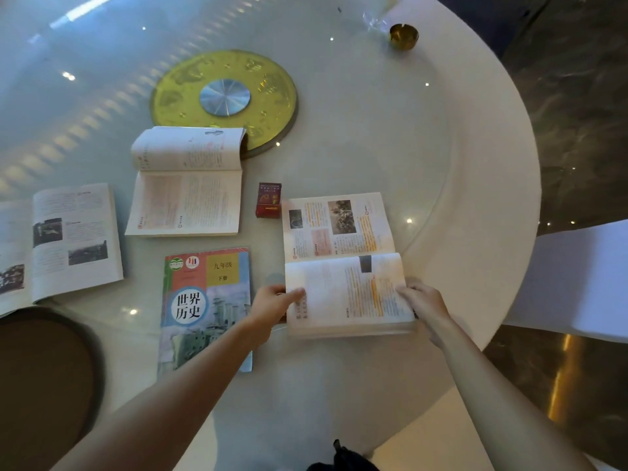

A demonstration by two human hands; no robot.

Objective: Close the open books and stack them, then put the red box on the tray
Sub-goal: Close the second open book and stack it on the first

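Your two hands are already on the open book (343,266) at the right side of the desk (441,130). Its spine runs from 9 to 3 o'clock, so the near half, the one you hold, must fold away from you toward 12 o'clock to close it. Your left hand (275,300) pinches the left edge of this near half, the thumb lying on the page, and your right hand (424,300) holds the right edge, fingers curled around the block of pages. Both hands are closed on the book, and neither is nearer than the other (the near half looks already a little lifted, but this I judge only).

Just at 9 o'clock from your left hand lies the closed book (207,307) with the colourful cover, probably the base for the stack. Your left forearm passes over its corner, so take care not to drag it.

The red box (268,200) stands at 12 o'clock from your left hand, just beside the far left corner of the open book. When the half folds over, it should stay clear of the box, but the margin is small.

Two more open books wait: one (187,185) at 11 o'clock, one (68,239) at 9 o'clock further out. The dark tray (98,351) sits at 8 o'clock, near the desk edge.
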